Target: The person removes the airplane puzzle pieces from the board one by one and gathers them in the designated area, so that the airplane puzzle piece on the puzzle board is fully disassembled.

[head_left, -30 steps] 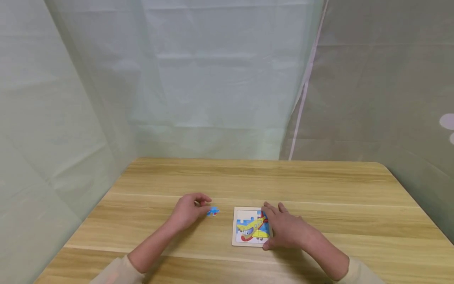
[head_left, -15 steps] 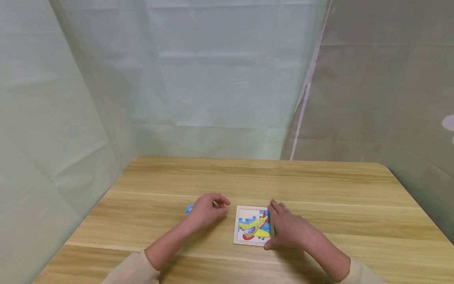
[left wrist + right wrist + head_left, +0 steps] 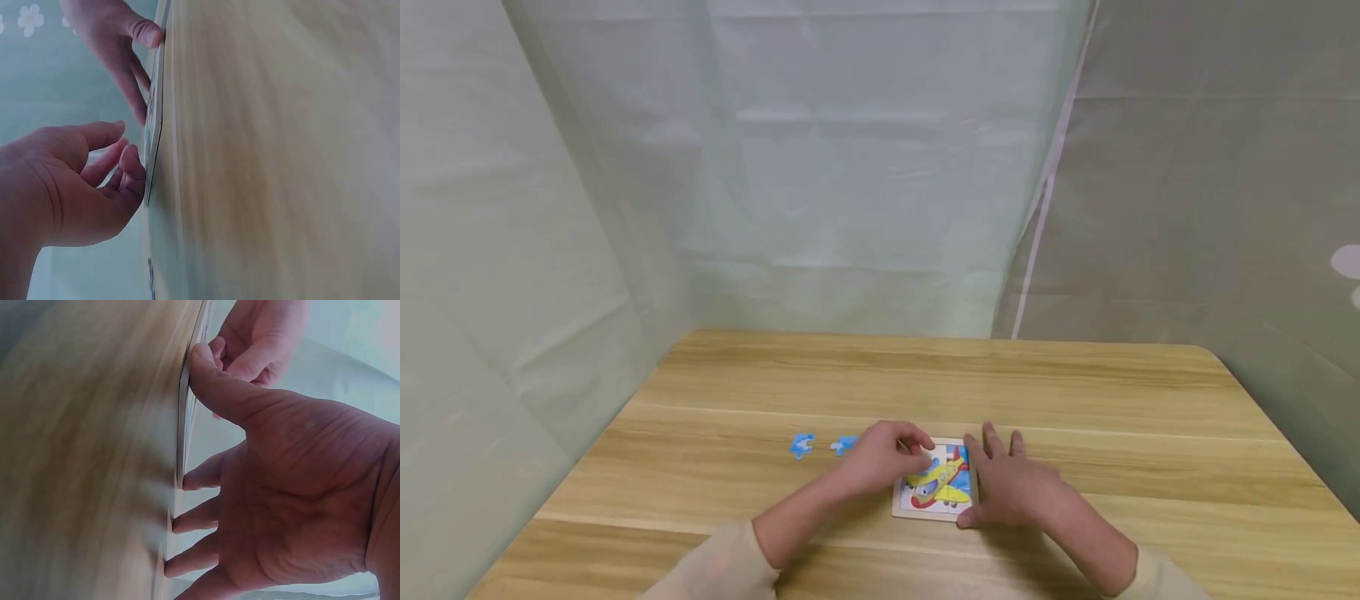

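Observation:
A small jigsaw board (image 3: 925, 517) with a wooden frame lies on the table, its picture a yellow aeroplane on blue; part of its upper left is bare and pale. My left hand (image 3: 880, 457) hovers at the board's left side with thumb and fingers bent toward its upper left. In the left wrist view those fingertips come close to the board; I cannot tell whether a piece sits between them. My right hand (image 3: 1011, 483) spreads along the board's right edge, thumb at the near corner. Two blue jigsaw pieces, one farther left (image 3: 801, 445) and one (image 3: 842, 445) partly behind my left hand, lie on the table.
The light wood-grain table (image 3: 1075, 400) reaches back to pale cloth hangings (image 3: 865, 208) behind it and at the sides. A beige sleeve (image 3: 722, 567) covers my left forearm.
My left hand has moved right, from over the loose pieces to the board, and the pieces have come into view behind it. My right hand stays at the board's right edge.

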`<action>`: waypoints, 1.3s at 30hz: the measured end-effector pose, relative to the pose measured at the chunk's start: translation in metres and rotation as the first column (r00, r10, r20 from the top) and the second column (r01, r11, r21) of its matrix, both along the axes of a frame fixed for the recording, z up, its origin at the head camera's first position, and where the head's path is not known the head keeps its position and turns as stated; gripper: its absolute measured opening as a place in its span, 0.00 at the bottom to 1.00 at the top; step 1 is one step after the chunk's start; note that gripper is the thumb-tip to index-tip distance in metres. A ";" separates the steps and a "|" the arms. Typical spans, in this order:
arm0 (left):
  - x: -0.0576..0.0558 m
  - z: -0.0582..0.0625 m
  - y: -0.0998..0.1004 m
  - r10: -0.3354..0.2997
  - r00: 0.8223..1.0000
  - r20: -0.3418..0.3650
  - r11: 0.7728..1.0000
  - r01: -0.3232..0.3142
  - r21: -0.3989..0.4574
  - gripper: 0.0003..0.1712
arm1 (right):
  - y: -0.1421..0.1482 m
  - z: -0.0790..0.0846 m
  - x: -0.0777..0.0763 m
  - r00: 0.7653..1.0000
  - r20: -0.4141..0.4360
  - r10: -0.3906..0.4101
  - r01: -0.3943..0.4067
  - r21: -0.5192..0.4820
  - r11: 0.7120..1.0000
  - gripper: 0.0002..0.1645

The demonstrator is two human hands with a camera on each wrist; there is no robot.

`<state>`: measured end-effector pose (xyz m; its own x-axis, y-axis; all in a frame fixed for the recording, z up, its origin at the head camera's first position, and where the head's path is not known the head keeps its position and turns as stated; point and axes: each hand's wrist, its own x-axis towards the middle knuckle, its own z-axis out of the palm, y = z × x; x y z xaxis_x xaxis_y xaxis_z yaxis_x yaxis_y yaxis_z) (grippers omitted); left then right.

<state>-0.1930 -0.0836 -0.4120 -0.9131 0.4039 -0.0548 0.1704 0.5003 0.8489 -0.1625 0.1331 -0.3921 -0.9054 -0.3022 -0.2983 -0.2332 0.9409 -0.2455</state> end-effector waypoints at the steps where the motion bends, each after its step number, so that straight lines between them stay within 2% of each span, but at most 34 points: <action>1: 0.000 0.000 0.002 0.002 1.000 0.007 1.000 -0.002 -0.002 0.08 | 0.000 0.000 0.000 1.000 -0.003 0.003 -0.003 0.000 1.000 0.69; 12: -0.001 0.000 0.017 0.039 0.998 0.056 0.999 -0.038 -0.021 0.12 | -0.001 0.000 0.000 1.000 -0.020 0.008 -0.008 0.015 1.000 0.69; 22: -0.001 0.005 0.026 0.022 0.993 0.117 0.999 -0.018 -0.035 0.18 | 0.003 0.001 -0.001 0.999 -0.021 0.029 -0.029 -0.022 0.999 0.68; 31: 0.001 0.007 0.028 0.072 0.976 0.207 0.996 -0.080 0.031 0.18 | 0.002 0.002 -0.001 1.000 -0.014 0.018 -0.019 -0.017 1.000 0.68; 35: 0.000 0.005 0.029 0.096 0.976 0.197 0.992 -0.109 0.060 0.16 | 0.002 0.002 -0.001 1.000 -0.014 0.017 -0.017 -0.012 1.000 0.68; 39: -0.001 0.002 0.033 0.105 0.985 0.139 0.991 -0.116 0.072 0.13 | 0.002 0.002 -0.001 1.000 -0.015 0.020 -0.020 -0.017 1.000 0.68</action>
<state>-0.1945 -0.0509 -0.4099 -0.9389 0.3090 -0.1518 -0.0004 0.4400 0.8980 -0.1635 0.1353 -0.3903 -0.9033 -0.3253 -0.2796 -0.2558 0.9318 -0.2575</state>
